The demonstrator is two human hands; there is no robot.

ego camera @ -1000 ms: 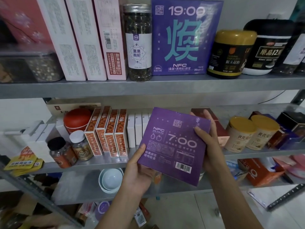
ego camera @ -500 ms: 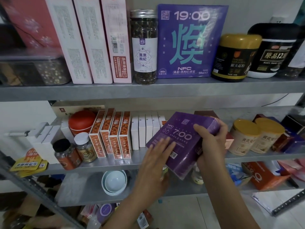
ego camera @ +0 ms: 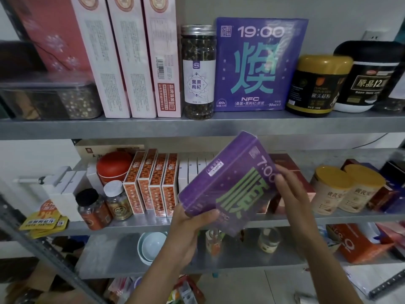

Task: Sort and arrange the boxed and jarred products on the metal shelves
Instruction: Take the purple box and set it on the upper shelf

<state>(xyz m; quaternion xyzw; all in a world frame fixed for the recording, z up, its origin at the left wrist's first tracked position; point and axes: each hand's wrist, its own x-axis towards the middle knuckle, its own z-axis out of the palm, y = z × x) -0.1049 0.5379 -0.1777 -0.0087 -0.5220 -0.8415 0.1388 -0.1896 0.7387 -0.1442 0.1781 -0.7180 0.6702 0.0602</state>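
A flat purple box marked 7:00 (ego camera: 225, 183) is held tilted in front of the middle shelf (ego camera: 72, 227), its front with green lettering facing me. My left hand (ego camera: 190, 229) grips its lower left corner, thumb across the front. My right hand (ego camera: 291, 194) holds its right edge with curled fingers. On the top shelf (ego camera: 131, 126) stands a matching blue-purple box marked 19:00 (ego camera: 258, 64), between a tall jar of dried berries (ego camera: 198, 73) and a gold-lidded dark jar (ego camera: 320, 84).
The top shelf also carries pink boxes (ego camera: 135, 58), a clear tub (ego camera: 50, 99) and a black-lidded jar (ego camera: 370, 75). On the middle shelf are orange boxes (ego camera: 151, 185), white boxes (ego camera: 190, 172), a red tin (ego camera: 114, 165), small bottles (ego camera: 105, 205) and yellow-lidded tubs (ego camera: 346, 189). Bowls (ego camera: 151, 246) sit below.
The purple box has been turned over: its back with the barcode faced me before, now its front with green lettering does. Both hands shifted their hold and raised it slightly.
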